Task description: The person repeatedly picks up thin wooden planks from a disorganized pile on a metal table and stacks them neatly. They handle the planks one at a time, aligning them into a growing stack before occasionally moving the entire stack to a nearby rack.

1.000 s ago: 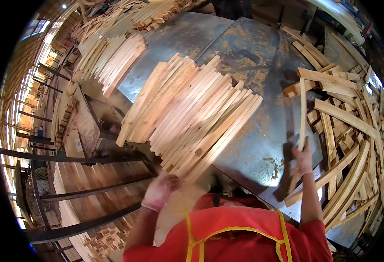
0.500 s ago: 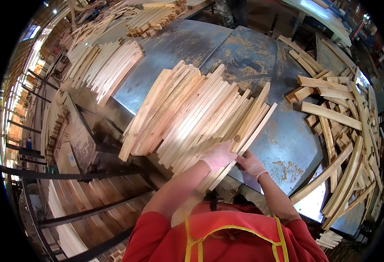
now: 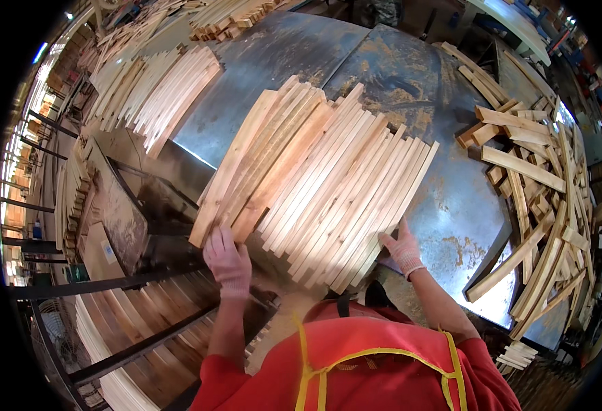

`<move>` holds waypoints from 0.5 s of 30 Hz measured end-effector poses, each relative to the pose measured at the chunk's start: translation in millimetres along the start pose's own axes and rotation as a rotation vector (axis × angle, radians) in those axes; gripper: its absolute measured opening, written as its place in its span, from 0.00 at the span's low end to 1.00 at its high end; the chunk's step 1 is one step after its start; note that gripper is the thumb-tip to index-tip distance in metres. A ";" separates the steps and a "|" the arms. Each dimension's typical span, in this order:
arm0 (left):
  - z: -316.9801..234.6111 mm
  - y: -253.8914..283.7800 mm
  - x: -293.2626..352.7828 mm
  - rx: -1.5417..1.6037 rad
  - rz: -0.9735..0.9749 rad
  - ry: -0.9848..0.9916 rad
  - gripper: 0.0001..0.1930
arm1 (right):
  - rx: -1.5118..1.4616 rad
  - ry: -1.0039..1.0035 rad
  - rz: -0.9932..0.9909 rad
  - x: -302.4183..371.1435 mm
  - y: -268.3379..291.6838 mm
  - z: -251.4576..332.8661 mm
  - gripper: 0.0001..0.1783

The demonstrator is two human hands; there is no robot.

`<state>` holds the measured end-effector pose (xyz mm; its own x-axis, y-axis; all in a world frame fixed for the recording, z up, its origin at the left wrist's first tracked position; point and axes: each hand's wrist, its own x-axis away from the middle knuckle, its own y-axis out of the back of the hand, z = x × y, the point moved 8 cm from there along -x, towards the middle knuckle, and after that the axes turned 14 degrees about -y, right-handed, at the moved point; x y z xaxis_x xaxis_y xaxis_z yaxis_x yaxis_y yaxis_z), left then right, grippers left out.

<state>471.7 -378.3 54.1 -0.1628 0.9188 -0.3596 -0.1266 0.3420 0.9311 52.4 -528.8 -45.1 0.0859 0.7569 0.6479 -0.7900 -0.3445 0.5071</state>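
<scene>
A row of pale wooden strips lies side by side on the metal table, the strips slanting up to the right. At its left side are several wider, browner boards. My left hand, in a whitish-pink glove, is at the near ends of these boards, fingers stretched up against them and thumb apart. My right hand, gloved alike, rests at the near right side of the row. Its thumb points left and its fingers reach up along the outermost strip. Both hands look open, though the boards partly hide the fingertips.
The metal table carries sawdust patches. A jumbled heap of wood offcuts lies to the right. Another row of strips is at the far left. Black metal bars cross above stacked boards at lower left.
My left hand has left the right-hand strips and moved left to the wider boards' near ends. The strips at the right now lie flatter and more even. My right hand stays beside them.
</scene>
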 end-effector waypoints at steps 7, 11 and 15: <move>-84.1 -125.5 138.5 1.621 0.137 1.304 0.32 | 0.010 -0.021 0.144 -19.8 1.8 -5.0 0.54; -162.5 -112.0 121.2 1.231 0.809 0.175 0.31 | -0.146 -0.010 0.000 -35.6 33.9 -29.5 0.55; -218.1 -24.7 47.7 1.061 0.763 -0.251 0.25 | -0.132 0.023 0.093 -56.1 89.1 -47.0 0.55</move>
<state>253.7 -385.9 0.7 0.3469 0.9197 0.1842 0.7526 -0.3901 0.5305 -51.3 -575.8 -63.0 -0.0039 0.7380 0.6748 -0.8671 -0.3387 0.3654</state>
